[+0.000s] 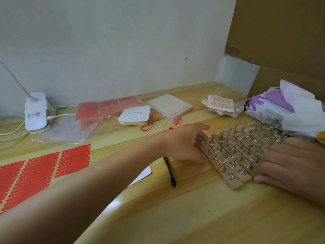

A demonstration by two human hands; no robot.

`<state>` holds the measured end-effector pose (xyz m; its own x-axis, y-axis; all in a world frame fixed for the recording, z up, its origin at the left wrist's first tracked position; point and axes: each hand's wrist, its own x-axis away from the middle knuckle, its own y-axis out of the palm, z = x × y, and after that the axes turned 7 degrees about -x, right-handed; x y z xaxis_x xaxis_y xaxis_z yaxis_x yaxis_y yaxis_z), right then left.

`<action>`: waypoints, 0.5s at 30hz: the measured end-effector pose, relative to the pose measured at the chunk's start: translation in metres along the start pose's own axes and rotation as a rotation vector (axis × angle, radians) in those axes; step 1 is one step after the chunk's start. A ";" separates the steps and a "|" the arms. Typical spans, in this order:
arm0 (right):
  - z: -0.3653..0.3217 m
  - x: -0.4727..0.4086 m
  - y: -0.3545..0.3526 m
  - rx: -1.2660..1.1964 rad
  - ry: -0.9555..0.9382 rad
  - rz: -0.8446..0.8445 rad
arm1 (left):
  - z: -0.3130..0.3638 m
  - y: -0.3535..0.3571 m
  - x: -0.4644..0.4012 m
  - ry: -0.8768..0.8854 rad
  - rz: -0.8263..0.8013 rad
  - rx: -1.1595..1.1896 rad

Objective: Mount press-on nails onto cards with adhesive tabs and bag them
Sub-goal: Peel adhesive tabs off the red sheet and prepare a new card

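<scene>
Several wooden strips (235, 184) carrying small metal nail stands lie side by side at the right of the table. My left hand (184, 141) reaches across and touches the left edge of the strips, fingertips at a stand near the top left corner. My right hand (292, 164) lies flat with straight fingers against the right side of the strips. A stack of white cards (134, 115) sits further back. Red adhesive tab sheets (44, 171) lie at the left. Bagged cards with pink nails (220, 103) rest at the back right.
A stack of clear bags (169, 106) and more red sheets (107, 107) lie by the wall. A white lamp base (36, 112) with cables stands at the back left. A wipes pack (281, 106) and cardboard (281, 32) fill the right. A black tool (169, 171) lies mid-table.
</scene>
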<state>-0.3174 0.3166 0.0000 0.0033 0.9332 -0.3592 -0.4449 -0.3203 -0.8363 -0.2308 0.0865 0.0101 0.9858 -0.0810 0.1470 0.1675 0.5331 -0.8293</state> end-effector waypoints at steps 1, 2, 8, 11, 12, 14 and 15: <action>0.000 0.011 0.002 -0.074 -0.001 -0.016 | 0.000 0.001 0.000 0.007 0.014 -0.012; -0.007 0.019 0.006 -0.059 -0.010 0.059 | 0.000 0.002 0.000 0.015 0.031 -0.030; -0.033 0.015 -0.012 -0.211 -0.063 0.169 | -0.003 0.006 -0.005 0.039 0.069 -0.071; -0.047 -0.004 -0.012 -0.093 -0.102 0.219 | -0.001 0.003 -0.001 0.042 0.067 -0.066; -0.048 -0.007 -0.009 -0.065 -0.106 0.235 | -0.002 -0.001 0.002 0.053 0.081 -0.061; -0.051 -0.011 -0.007 -0.061 -0.097 0.256 | -0.005 -0.014 0.014 0.069 0.153 -0.064; -0.050 -0.013 -0.009 -0.084 -0.073 0.240 | -0.008 -0.023 0.023 0.070 0.207 -0.055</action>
<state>-0.2685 0.2994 -0.0092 -0.1599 0.8370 -0.5234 -0.3494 -0.5439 -0.7630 -0.2123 0.0656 0.0285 0.9973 -0.0335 -0.0654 -0.0401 0.4980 -0.8663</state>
